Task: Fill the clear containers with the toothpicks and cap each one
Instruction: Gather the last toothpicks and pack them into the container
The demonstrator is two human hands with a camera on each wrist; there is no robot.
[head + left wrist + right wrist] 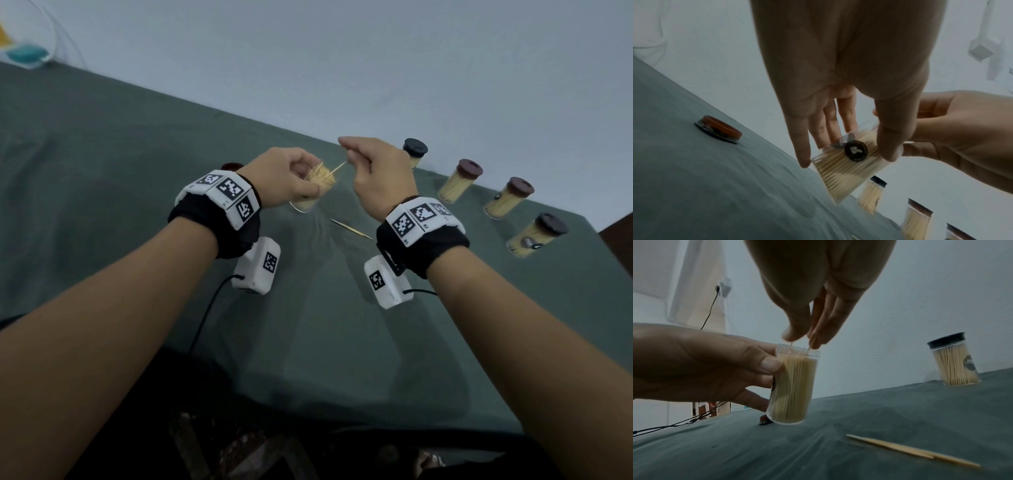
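Note:
My left hand (291,178) grips an uncapped clear container (317,190) packed with toothpicks, tilted just above the green cloth; the container (793,386) also fills the middle of the right wrist view and shows as the container (849,165) under my left thumb. My right hand (373,171) pinches toothpicks (337,168) and holds them at the container's open mouth, the fingertips (813,339) right over the rim. A loose brown cap (719,129) lies on the cloth to the left. A few toothpicks (351,229) lie on the cloth in front of the container.
Several capped containers full of toothpicks stand along the table's far right edge, among them a black-capped one (415,152) and a brown-capped one (460,180). The green cloth (120,178) covers the table. A cable (205,322) runs from my left wrist.

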